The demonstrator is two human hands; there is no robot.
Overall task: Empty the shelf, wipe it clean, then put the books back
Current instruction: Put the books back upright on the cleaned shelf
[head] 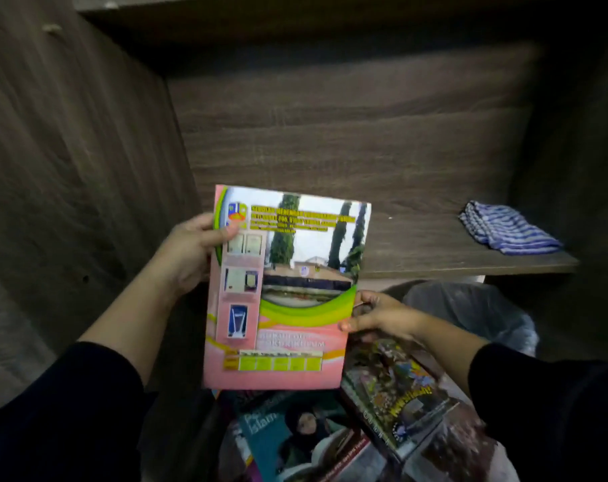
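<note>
Left hand (pixel 191 252) grips the pink book (pixel 281 290) at its upper left edge; right hand (pixel 379 316) pinches its right edge. Dark wooden shelf (pixel 434 252) behind lies bare except a folded striped cloth (pixel 508 231) far right.

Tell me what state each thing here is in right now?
Pink book: closed, held up in front of the shelf.
Left hand: grips the book's left edge.
Right hand: pinches its right edge.
Shelf: holds no books.
Striped cloth: crumpled, lying on the shelf's right end.
Other books: piled loosely below.
</note>
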